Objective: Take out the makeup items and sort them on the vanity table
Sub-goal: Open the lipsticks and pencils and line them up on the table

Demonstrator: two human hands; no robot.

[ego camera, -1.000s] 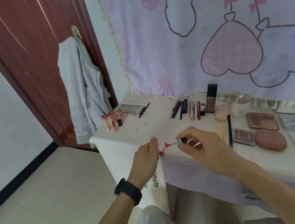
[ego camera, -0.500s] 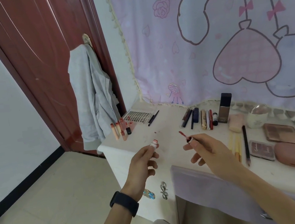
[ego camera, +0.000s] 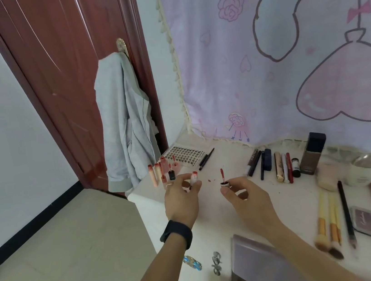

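Over the table's point(ego camera: 214, 217) left corner, the left hand point(ego camera: 181, 202) pinches a small open tube point(ego camera: 194, 177) upright between thumb and fingertips, probably so nothing spills. The right hand point(ego camera: 242, 194) pinches the cap with its red wand point(ego camera: 222, 175) pointing up, clear of the top. The two are apart, near the standing glosses point(ego camera: 160, 172), likely this one's group once capped.

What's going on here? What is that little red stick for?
A person is sorting makeup on a white vanity table. The left hand holds a small lip gloss tube. The right hand pinches the red wand by its cap, tip pointing up. The two are apart, so the tube is open. Other lip tubes stand at the table's left corner, pens lie in a row further right, and brushes lie near the front.
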